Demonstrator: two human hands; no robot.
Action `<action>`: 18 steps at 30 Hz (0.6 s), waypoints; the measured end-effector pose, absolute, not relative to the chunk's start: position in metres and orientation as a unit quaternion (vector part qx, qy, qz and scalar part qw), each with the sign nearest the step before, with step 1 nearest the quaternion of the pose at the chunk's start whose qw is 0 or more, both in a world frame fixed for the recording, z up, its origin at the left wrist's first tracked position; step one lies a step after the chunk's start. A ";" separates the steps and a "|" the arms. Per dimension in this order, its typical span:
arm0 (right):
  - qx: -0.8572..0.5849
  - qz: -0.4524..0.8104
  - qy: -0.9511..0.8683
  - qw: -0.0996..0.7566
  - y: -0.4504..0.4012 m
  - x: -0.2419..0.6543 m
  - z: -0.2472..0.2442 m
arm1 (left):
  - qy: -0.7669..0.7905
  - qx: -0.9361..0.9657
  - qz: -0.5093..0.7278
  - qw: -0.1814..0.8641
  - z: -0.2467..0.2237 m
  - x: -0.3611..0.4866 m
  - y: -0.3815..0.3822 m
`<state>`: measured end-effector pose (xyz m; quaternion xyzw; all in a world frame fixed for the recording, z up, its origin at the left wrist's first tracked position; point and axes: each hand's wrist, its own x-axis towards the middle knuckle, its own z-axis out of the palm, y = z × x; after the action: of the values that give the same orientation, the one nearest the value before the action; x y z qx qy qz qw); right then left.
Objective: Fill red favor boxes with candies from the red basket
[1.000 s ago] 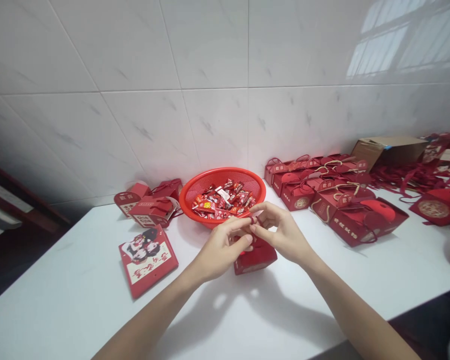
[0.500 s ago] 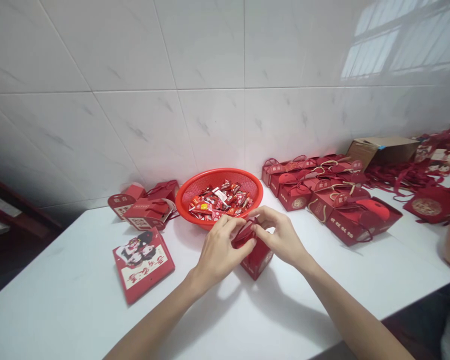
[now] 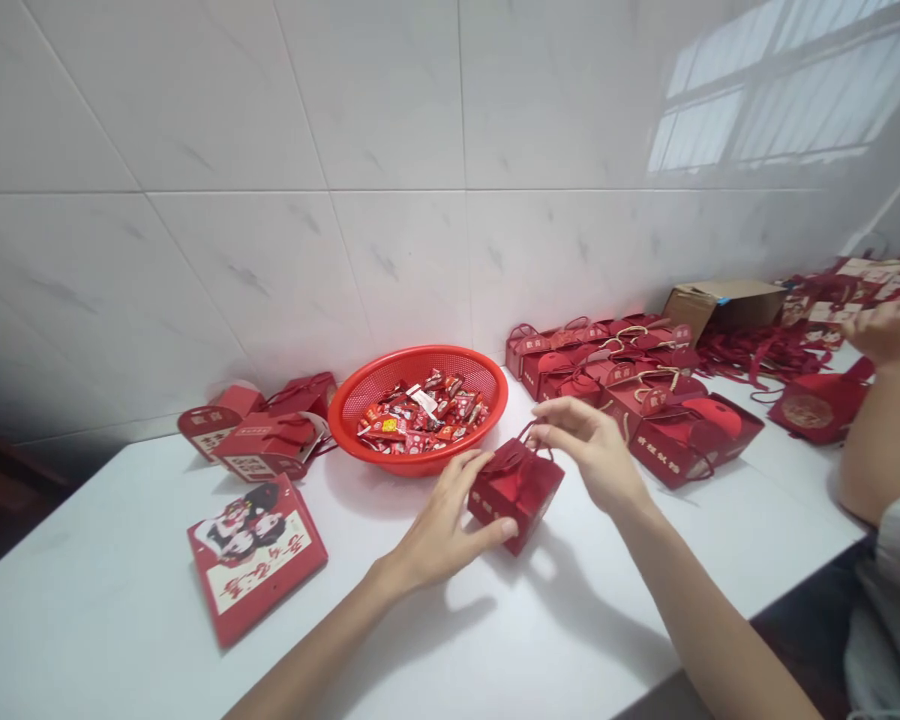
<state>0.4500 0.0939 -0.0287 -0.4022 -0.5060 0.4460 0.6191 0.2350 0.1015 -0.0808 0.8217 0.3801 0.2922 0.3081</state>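
Note:
A small dark red gift box (image 3: pixel 526 497) with a folded top stands on the white table in front of me. My left hand (image 3: pixel 444 527) grips its left side, thumb along the near face and fingers at the far edge. The thin cord handle (image 3: pixel 529 430) at the top is pinched between the thumb and fingers of my right hand (image 3: pixel 596 450). Just behind the box is a red plastic basket (image 3: pixel 343 400) heaped with wrapped candies (image 3: pixel 424 412).
Several closed red boxes (image 3: pixel 686 440) stand in rows to the right. Beyond them lie a cardboard carton (image 3: pixel 720 300) and red ribbons. Left are more boxes (image 3: pixel 266 445) and a flat red box with a printed couple (image 3: pixel 259 560). A co-worker's arm (image 3: pixel 889 420) rests at the right edge.
Both hands were together over the box top. My left hand has slid down to its side, and my right hand has moved right, holding the cord. The camera view has shifted right.

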 end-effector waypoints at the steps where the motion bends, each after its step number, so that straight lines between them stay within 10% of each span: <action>1: -0.409 0.428 -0.496 0.635 0.097 0.460 -0.025 | 0.383 0.815 0.299 0.316 -0.079 0.230 0.102; 18: -0.558 0.203 -0.479 0.647 0.182 0.562 -0.053 | 0.448 0.774 0.369 0.252 -0.052 0.149 0.114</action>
<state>0.5623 0.1819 -0.0529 -0.5580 -0.4788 0.2031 0.6466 0.1495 0.1137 -0.0522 0.7743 0.4476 0.3693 0.2525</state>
